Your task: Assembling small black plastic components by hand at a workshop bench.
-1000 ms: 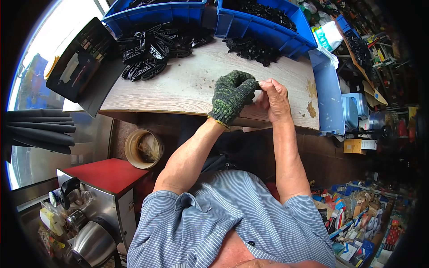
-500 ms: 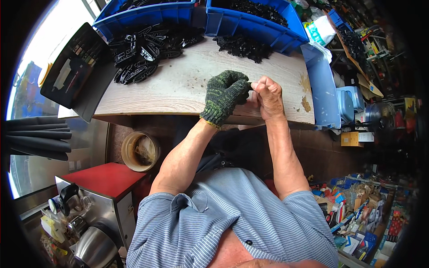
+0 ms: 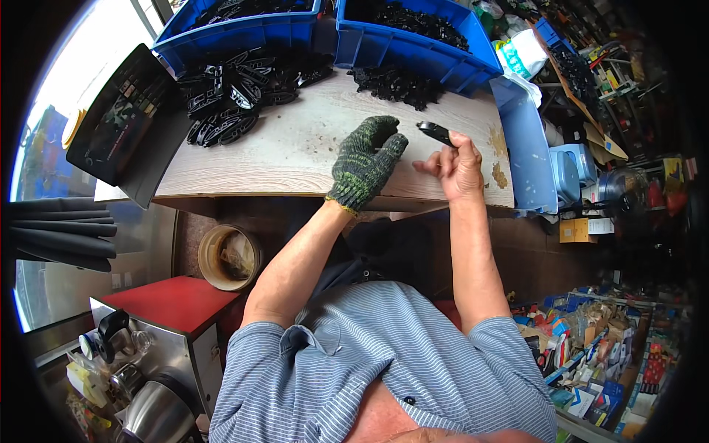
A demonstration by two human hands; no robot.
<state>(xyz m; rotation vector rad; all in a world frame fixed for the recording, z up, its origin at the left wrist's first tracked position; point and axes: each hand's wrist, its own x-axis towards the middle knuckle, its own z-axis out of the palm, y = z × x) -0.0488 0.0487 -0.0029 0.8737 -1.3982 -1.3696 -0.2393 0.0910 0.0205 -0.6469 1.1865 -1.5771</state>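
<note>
My right hand [image 3: 465, 176], bare, pinches a small black elongated plastic part [image 3: 436, 133] between thumb and forefinger above the wooden tabletop [image 3: 288, 162]. Just left of it is my left hand [image 3: 363, 164] in a dark green knitted glove. Its thumb and fingers are apart, and nothing shows between them. A gap separates the two hands. Beyond them, a heap of long oval black plastic parts [image 3: 240, 94] lies at the far left of the table. A heap of smaller black pieces [image 3: 399, 86] lies at the far middle.
Two blue bins [image 3: 410, 55] filled with black parts stand along the table's far edge. A black open case [image 3: 111, 136] leans at the left. At the right edge is a light blue bin [image 3: 528, 159]. Below the table sits a bucket [image 3: 203, 255], near a red-topped cabinet [image 3: 166, 301].
My hands were together at the fingertips and have come apart. The right hand has moved slightly right with the black plastic part, now plainly visible; the gloved left hand has opened.
</note>
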